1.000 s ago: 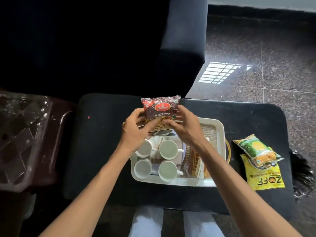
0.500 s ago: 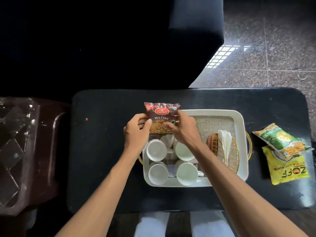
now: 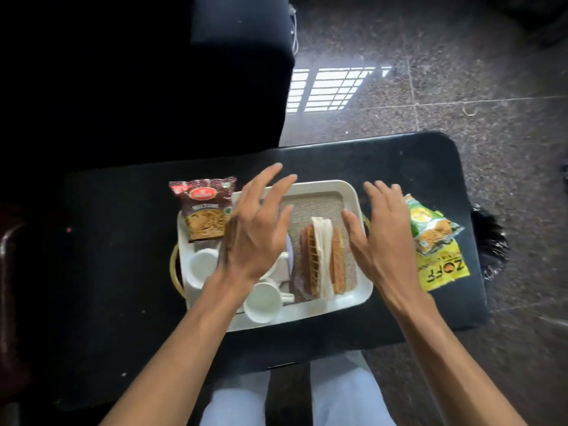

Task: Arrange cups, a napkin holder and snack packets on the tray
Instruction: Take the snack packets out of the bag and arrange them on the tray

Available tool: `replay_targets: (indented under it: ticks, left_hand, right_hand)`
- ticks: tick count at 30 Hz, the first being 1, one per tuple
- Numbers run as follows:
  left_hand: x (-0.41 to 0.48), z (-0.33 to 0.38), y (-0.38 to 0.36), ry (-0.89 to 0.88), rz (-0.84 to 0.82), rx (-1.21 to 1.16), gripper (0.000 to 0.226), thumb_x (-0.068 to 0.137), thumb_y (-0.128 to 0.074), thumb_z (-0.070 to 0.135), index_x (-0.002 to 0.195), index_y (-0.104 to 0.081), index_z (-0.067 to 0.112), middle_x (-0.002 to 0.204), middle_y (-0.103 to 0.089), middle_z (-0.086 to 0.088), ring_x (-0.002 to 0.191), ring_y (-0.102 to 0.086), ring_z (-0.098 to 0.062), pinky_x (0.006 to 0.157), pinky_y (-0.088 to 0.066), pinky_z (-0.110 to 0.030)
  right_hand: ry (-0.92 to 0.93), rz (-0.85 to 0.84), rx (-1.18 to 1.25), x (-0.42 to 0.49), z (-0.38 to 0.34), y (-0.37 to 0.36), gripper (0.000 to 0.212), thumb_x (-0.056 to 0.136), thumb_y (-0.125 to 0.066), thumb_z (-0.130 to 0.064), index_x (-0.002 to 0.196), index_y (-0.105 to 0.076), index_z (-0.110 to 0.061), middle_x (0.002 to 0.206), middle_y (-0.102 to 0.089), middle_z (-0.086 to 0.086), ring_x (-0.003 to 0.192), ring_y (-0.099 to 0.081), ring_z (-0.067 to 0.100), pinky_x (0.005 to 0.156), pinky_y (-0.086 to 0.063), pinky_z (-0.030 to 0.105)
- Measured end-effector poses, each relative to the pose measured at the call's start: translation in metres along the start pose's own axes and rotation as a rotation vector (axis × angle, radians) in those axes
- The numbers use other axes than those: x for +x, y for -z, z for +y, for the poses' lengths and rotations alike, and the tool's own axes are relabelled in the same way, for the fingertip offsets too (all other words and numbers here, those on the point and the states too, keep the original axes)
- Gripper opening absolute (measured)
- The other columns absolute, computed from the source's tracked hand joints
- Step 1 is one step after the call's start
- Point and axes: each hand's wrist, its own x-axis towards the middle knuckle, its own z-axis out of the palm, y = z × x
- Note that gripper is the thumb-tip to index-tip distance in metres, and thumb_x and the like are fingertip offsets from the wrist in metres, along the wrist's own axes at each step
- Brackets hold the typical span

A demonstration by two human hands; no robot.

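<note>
We've just released the red packet (image 3: 205, 210) onto the far-left corner of the tray (image 3: 338, 305). Our left hand (image 3: 255, 235) and right hand (image 3: 381, 238) hover spread and empty. The green packet (image 3: 430, 226) and yellow packet (image 3: 445, 269) wait on the desk (image 3: 123, 272).

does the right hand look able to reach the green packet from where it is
Probably yes. The right hand is open and empty above the right edge of the tray, and the green packet lies just to its right on top of the yellow packet, with nothing between them.

Left hand (image 3: 253, 229) raised, fingers spread, palm down, empty. Right hand (image 3: 379, 238) beside it, fingers straight, empty. Forearms extended forward.
</note>
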Motion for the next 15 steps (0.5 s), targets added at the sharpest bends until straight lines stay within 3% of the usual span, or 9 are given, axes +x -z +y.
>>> replay_targets:
  ticks: [3,7,12,15]
  left_hand:
    - [0.023,0.041,-0.038,-0.128,-0.187,0.051,0.048,0.094,-0.064,0.011,0.141,-0.057,0.009,0.154,-0.048,-0.018,0.141,-0.049,-0.035,0.110,-0.049,-0.049]
    - [0.052,0.082,-0.095,-0.284,-0.417,0.177,0.055,0.096,-0.064,0.018,0.149,-0.049,0.015,0.160,-0.042,-0.016,0.147,-0.040,-0.034,0.116,-0.041,-0.047]
    - [0.069,0.106,-0.156,-0.149,-0.646,0.252,0.055,0.100,-0.057,0.033,0.152,-0.041,0.024,0.157,-0.043,-0.005,0.140,-0.045,-0.029,0.103,-0.050,-0.049]
    - [0.073,0.111,-0.178,-0.102,-0.705,0.251,0.062,0.100,-0.058,0.032,0.156,-0.034,0.024,0.157,-0.042,-0.004,0.140,-0.045,-0.028,0.106,-0.048,-0.051]
  right_hand:
    - [-0.064,-0.045,-0.162,-0.007,0.049,0.018,0.068,0.099,-0.050,-0.042,0.155,-0.026,-0.011,0.165,-0.017,0.013,0.154,-0.001,0.032,0.120,-0.021,0.055]
    - [-0.135,-0.162,-0.325,-0.013,0.097,0.027,0.078,0.098,-0.048,-0.048,0.158,-0.013,-0.013,0.167,-0.002,0.013,0.153,0.008,0.035,0.118,-0.019,0.061]
    - [-0.187,-0.104,-0.230,-0.007,0.133,0.035,0.076,0.096,-0.052,-0.048,0.156,-0.020,-0.013,0.165,-0.012,0.015,0.153,-0.001,0.035,0.117,-0.025,0.058]
    - [-0.273,-0.076,-0.080,0.003,0.149,0.039,0.074,0.093,-0.058,-0.047,0.153,-0.029,-0.013,0.159,-0.023,0.014,0.147,-0.018,0.034,0.109,-0.035,0.052]
